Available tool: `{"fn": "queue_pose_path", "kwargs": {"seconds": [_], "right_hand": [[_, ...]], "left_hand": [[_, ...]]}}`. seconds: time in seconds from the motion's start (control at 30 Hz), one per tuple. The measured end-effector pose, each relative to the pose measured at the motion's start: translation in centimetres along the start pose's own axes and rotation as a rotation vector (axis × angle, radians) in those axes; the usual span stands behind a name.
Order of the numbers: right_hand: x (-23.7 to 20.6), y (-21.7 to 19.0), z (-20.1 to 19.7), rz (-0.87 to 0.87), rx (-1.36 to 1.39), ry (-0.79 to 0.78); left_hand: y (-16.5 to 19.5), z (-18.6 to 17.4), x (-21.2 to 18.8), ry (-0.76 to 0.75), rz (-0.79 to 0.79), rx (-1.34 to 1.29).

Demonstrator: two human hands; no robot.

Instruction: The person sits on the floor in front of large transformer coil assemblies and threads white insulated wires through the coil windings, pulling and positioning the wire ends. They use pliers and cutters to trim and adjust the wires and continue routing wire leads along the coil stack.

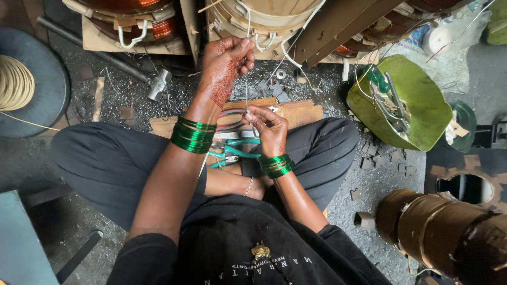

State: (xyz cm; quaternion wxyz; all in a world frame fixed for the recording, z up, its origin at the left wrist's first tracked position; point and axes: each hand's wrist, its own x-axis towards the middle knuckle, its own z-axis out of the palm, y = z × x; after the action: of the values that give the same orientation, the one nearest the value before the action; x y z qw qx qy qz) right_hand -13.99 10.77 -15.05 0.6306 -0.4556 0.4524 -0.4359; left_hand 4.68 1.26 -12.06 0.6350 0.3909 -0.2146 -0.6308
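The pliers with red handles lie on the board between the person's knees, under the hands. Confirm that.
Not red: the head view shows the pliers have teal-green handles. They do lie on the wooden board between the knees, under the left hand and right hand.

Hammer [158, 84] upper left on gritty floor. Green tub [417, 100] w/ tools, upper right. Teal-handled pliers [232, 154] center. Brown coil stack [449, 235] lower right. Wire spool [15, 83] far left.

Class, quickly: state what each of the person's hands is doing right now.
Left hand: closed, pinching the upper end of a thin wire.
Right hand: closed, fingertips pinching the same wire lower down.
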Motion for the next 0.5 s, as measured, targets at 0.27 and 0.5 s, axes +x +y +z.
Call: {"fn": "queue_pose_path", "kwargs": {"seconds": [0.27, 0.5], "right_hand": [[-0.10, -0.74, 0.83, 0.004, 0.006, 0.000], [-0.10, -0.88, 0.72, -0.026, 0.011, 0.003]], "left_hand": [[-0.23, -0.11, 0.25, 0.007, 0.018, 0.003], [-0.11, 0.08, 0.09, -0.001, 0.046, -0.010]]}}
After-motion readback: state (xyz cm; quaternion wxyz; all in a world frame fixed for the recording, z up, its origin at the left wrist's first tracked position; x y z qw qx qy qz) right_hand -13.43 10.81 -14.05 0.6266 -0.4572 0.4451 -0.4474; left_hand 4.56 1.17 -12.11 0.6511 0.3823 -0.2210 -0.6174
